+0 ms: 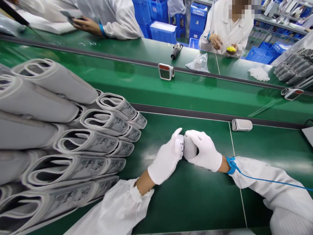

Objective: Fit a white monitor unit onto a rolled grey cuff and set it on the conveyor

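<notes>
A small white box (179,147) and a round pale grey thing (190,147) are pressing together in the middle of the picture, and they are sitting just above a shiny green worktop (195,202). The person's left hand (165,160), in a white glove, is closing around the small white box. The right hand (204,150), also in a white glove, is curling around the round pale grey thing. Both hands are gripping, and they seem to be holding the two things face to face so that the person can keep them lined up. The hands are covering much of both things, so it is hard to tell whether they are joined. A big pile of rolled grey cuffs with printed pictures (85,140) is sitting to the left, stacked in neat rows, maybe so they are easy to reach. One small rolled grey cuff (242,125) is lying alone farther ahead. A blue wrist strap (231,164) is circling the right wrist, and a thin blue cord (269,180) is running off the right edge. Across a dark rail (195,112), a white device with a red top (166,71) is sitting on more green worktop. Two other people are working at the far side, but the top of the picture is cutting them off.
</notes>
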Tool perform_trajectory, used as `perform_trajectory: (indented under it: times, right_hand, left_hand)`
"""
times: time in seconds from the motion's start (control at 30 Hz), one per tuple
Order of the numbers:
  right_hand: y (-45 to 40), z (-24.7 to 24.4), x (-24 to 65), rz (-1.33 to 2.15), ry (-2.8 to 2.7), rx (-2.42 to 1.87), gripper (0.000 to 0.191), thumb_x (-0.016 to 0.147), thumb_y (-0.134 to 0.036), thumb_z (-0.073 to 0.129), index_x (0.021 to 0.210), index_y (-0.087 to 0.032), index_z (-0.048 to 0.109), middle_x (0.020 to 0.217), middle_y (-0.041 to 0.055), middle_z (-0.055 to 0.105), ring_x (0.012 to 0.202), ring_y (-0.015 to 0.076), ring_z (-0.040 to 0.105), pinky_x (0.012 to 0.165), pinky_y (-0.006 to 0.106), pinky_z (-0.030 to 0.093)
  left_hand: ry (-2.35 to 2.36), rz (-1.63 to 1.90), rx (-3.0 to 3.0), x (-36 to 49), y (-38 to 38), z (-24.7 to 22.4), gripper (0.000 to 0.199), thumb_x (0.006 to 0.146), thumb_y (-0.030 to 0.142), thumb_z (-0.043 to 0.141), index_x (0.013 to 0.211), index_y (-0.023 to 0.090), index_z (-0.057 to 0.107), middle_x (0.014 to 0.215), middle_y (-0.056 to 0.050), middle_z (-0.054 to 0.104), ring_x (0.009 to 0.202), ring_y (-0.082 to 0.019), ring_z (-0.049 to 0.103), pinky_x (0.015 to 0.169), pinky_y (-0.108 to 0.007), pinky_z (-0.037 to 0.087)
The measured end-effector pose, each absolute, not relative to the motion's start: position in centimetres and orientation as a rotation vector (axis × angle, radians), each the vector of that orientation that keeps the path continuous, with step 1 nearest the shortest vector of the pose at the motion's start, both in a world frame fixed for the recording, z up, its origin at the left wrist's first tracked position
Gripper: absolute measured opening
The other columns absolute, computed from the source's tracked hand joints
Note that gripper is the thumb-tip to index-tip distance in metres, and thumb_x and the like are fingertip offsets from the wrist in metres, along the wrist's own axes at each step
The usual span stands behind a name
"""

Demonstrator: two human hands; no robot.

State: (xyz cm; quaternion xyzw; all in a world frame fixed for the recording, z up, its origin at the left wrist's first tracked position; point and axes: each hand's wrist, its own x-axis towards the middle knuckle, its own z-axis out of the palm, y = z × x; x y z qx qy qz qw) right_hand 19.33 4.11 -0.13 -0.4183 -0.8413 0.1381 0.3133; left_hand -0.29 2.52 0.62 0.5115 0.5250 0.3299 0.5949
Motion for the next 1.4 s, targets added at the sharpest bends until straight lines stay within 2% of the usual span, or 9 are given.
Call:
perform_trajectory:
  times: [0.17,0.23,0.3,0.37,0.6,0.87,1.17,1.33,1.4]
  right_hand:
    - [4.0,0.1,19.3,0.404,-2.232,-1.124,0.07,0.072,-0.037,0.073,0.139,-0.026,0.055,0.138,0.0098,0.063,0.116,0.0325,0.066,0.092,0.045,0.055]
    - [4.2,-0.1,19.5,0.43,-2.185,-1.114,0.073,0.072,-0.04,0.075,0.141,-0.027,0.054,0.139,0.0093,0.062,0.122,0.0327,0.064,0.098,0.045,0.054]
    - [4.4,-0.4,19.6,0.445,-2.142,-1.1,0.077,0.072,-0.046,0.077,0.143,-0.027,0.053,0.141,0.0102,0.061,0.126,0.0331,0.062,0.103,0.046,0.054]
    - [4.5,-0.7,19.6,0.454,-2.13,-1.089,0.084,0.072,-0.053,0.08,0.145,-0.024,0.052,0.142,0.0124,0.061,0.127,0.0343,0.062,0.106,0.047,0.053]
    - [5.1,-0.9,19.8,0.504,-2.08,-1.171,0.093,0.071,-0.048,0.084,0.149,-0.016,0.048,0.145,0.0175,0.059,0.132,0.0346,0.061,0.111,0.048,0.052]
    - [5.3,-1.2,19.9,0.678,-2.053,-1.169,0.091,0.069,-0.035,0.082,0.151,-0.015,0.047,0.149,0.017,0.057,0.136,0.0326,0.058,0.114,0.046,0.051]
    - [4.6,0.1,19.6,0.707,-2.072,-1.069,0.09,0.075,-0.036,0.078,0.155,-0.016,0.041,0.149,0.0166,0.056,0.137,0.0321,0.057,0.113,0.045,0.05]
    - [4.0,0.4,19.7,0.891,-2.08,-1.067,0.108,0.07,-0.052,0.084,0.158,-0.012,0.036,0.127,0.0154,0.068,0.1,0.027,0.07,0.084,0.037,0.06]
    - [4.0,0.3,19.9,0.984,-2.066,-1.026,0.101,0.078,-0.059,0.077,0.158,-0.011,0.038,0.109,0.0105,0.072,0.082,0.0205,0.067,0.072,0.033,0.058]
  left_hand:
    - [1.405,0.569,1.472,0.3,1.9,2.5,0.119,0.069,0.044,0.082,0.163,0.026,0.012,0.094,-0.008,0.069,0.085,-0.036,0.067,0.072,-0.041,0.046]
    - [1.372,0.611,1.551,0.5,1.7,2.8,0.127,0.067,0.045,0.084,0.164,0.027,0.004,0.125,-0.015,0.064,0.114,-0.041,0.063,0.087,-0.046,0.049]
    - [1.323,0.703,1.606,0.6,1.6,2.7,0.126,0.07,0.044,0.083,0.164,0.03,0.002,0.156,-0.017,0.042,0.143,-0.04,0.043,0.108,-0.049,0.042]
    - [1.318,0.699,1.619,0.7,1.7,2.3,0.124,0.072,0.04,0.083,0.164,0.031,0.0,0.166,-0.014,0.029,0.151,-0.038,0.032,0.116,-0.048,0.036]
    - [1.385,0.674,1.762,0.5,2.1,1.5,0.082,0.093,0.032,0.056,0.164,0.024,0.015,0.158,-0.014,0.045,0.141,-0.03,0.051,0.112,-0.041,0.045]
    - [1.357,0.536,2.018,-0.4,2.3,1.7,0.091,0.091,0.023,0.055,0.165,0.018,0.002,0.138,-0.017,0.063,0.102,-0.028,0.072,0.087,-0.039,0.057]
    - [1.465,0.782,1.887,-0.3,2.0,1.3,0.081,0.081,0.012,0.056,0.158,0.025,0.035,0.136,-0.008,0.067,0.12,-0.027,0.068,0.097,-0.035,0.055]
    - [1.655,0.908,1.683,0.0,1.7,0.8,0.075,0.069,0.006,0.061,0.141,0.027,0.056,0.117,-0.003,0.076,0.103,-0.025,0.073,0.085,-0.03,0.058]
    - [1.679,0.976,1.631,0.1,1.5,0.7,0.068,0.068,0.009,0.067,0.134,0.024,0.06,0.11,-0.003,0.077,0.097,-0.025,0.074,0.082,-0.03,0.058]
